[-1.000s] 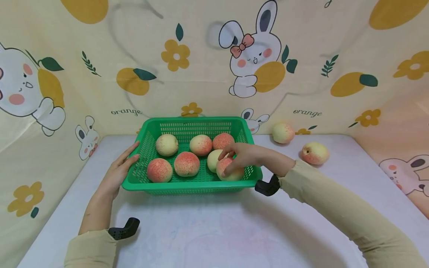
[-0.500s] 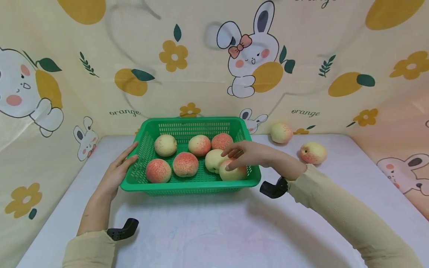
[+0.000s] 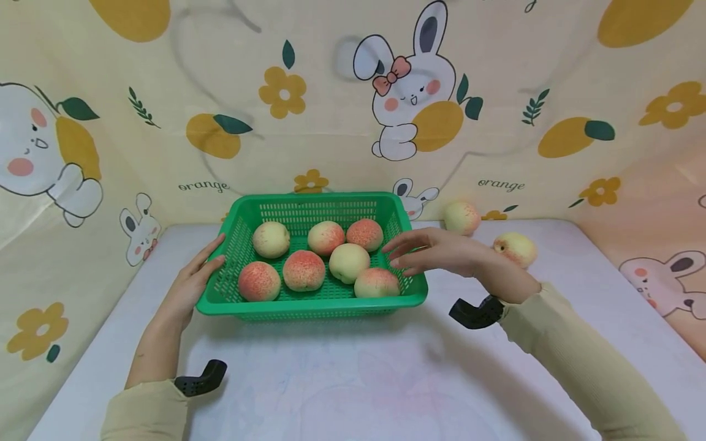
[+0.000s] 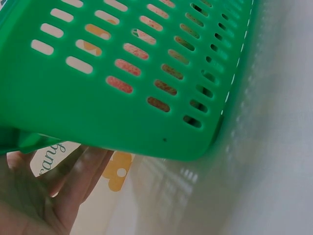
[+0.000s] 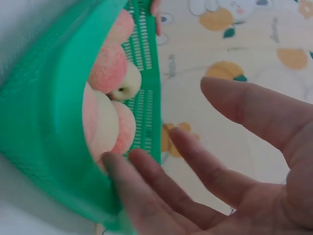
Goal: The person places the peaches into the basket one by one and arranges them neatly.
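Observation:
A green plastic basket [image 3: 309,304] with slotted walls stands on the table and holds several peaches. My left hand [image 3: 190,285] rests against its left rim, fingers fairly straight; the left wrist view shows fingers [image 4: 80,181] at the underside of that rim. Over the right rim, my right hand [image 3: 436,250] is spread with nothing in it. Just below and left of its fingertips lies a yellow-pink peach [image 3: 377,283] in the front right corner. Beside that one sits a pale yellow peach [image 3: 349,263], with a redder peach [image 3: 364,234] behind.
Outside the basket, a peach [image 3: 462,218] lies by the back cloth, and another peach [image 3: 516,248] is partly hidden behind my right wrist. A patterned cloth [image 3: 331,92] rises behind the white table [image 3: 331,380] and along both sides.
My right hand has let go of the peach at the front right corner and moved right, its fingers spreading. My left hand has stayed at the left rim.

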Available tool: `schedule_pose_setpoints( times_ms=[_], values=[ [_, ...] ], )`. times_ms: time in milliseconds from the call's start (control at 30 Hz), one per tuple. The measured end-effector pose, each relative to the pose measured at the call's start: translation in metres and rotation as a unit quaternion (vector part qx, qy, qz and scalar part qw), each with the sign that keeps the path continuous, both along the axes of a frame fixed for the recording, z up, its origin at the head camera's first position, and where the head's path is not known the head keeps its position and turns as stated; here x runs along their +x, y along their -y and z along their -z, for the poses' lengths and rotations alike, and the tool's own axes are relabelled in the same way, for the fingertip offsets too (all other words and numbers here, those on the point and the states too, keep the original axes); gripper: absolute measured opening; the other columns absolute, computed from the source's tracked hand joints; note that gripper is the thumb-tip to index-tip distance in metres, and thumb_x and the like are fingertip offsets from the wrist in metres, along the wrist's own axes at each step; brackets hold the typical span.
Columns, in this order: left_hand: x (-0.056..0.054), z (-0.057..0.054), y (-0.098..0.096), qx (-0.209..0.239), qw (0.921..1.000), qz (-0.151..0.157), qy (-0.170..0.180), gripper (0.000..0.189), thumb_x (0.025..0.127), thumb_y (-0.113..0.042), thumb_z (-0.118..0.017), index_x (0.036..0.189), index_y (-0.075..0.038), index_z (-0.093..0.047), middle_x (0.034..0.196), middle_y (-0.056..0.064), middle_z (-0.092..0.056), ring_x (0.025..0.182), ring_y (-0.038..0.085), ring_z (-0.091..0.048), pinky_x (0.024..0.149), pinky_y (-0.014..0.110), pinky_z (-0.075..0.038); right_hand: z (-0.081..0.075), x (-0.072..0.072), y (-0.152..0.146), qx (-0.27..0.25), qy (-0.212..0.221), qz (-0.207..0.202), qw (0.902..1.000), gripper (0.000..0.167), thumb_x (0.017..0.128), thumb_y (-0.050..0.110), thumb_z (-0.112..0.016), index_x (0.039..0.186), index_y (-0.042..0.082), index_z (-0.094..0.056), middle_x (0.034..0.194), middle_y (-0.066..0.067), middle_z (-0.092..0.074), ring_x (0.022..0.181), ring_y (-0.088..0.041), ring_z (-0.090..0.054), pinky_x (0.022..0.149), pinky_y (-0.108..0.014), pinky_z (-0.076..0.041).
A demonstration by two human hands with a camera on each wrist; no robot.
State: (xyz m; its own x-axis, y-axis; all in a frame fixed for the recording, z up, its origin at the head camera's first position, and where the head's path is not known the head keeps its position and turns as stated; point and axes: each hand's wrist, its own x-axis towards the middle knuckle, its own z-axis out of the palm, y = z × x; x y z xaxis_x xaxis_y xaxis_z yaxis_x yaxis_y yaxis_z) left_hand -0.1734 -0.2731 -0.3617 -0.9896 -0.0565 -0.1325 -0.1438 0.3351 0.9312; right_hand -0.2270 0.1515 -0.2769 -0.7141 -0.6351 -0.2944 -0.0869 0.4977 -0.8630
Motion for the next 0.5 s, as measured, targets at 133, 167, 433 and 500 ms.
schedule_pose_setpoints(
  times_ms=[133, 167, 433, 500],
  values=[
    [0.0, 0.001, 0.0, 0.0, 1.0, 0.001, 0.0, 0.058, 0.101, -0.044, -0.04, 0.153, -0.035, -0.016, 0.162, 0.006, -0.002, 0.147, 0.036, 0.0, 0.111, 0.064, -0.01, 0.011, -0.001, -0.013, -0.044, -0.003, 0.031, 0.9985, 0.043, 0.094, 0.019, -0.062, 0.132, 0.002, -0.052, 0.131, -0.019, -0.054, 0.113, -0.027, -0.059, 0.096, -0.034, -0.048],
    [0.0, 0.001, 0.0, 0.0, 1.0, 0.001, 0.0, 0.058, 0.101, -0.044, -0.04, 0.153, -0.035, -0.016, 0.162, 0.006, -0.002, 0.147, 0.036, 0.0, 0.111, 0.064, -0.01, 0.014, -0.001, -0.016, -0.061, -0.002, 0.04, 0.9973, 0.045, 0.094, 0.018, -0.062, 0.133, 0.0, -0.05, 0.133, -0.021, -0.053, 0.114, -0.026, -0.059, 0.096, -0.033, -0.048],
    [-0.001, 0.001, 0.0, 0.005, 1.0, 0.004, 0.002, 0.058, 0.102, -0.044, -0.04, 0.153, -0.035, -0.015, 0.162, 0.005, -0.002, 0.147, 0.036, -0.001, 0.112, 0.063, -0.011, 0.04, -0.004, -0.033, -0.199, 0.008, 0.157, 0.9674, 0.04, 0.097, 0.02, -0.057, 0.129, -0.003, -0.05, 0.116, -0.007, -0.063, 0.104, -0.013, -0.064, 0.09, -0.025, -0.05],
    [-0.001, 0.001, 0.0, 0.004, 1.0, 0.004, 0.004, 0.058, 0.102, -0.044, -0.04, 0.153, -0.036, -0.015, 0.162, 0.005, -0.001, 0.147, 0.036, 0.0, 0.111, 0.064, -0.011, 0.045, -0.005, -0.036, -0.229, 0.001, 0.182, 0.9563, 0.029, 0.098, 0.019, -0.057, 0.122, 0.003, -0.056, 0.109, -0.001, -0.066, 0.101, -0.011, -0.064, 0.088, -0.023, -0.05]
  ],
)
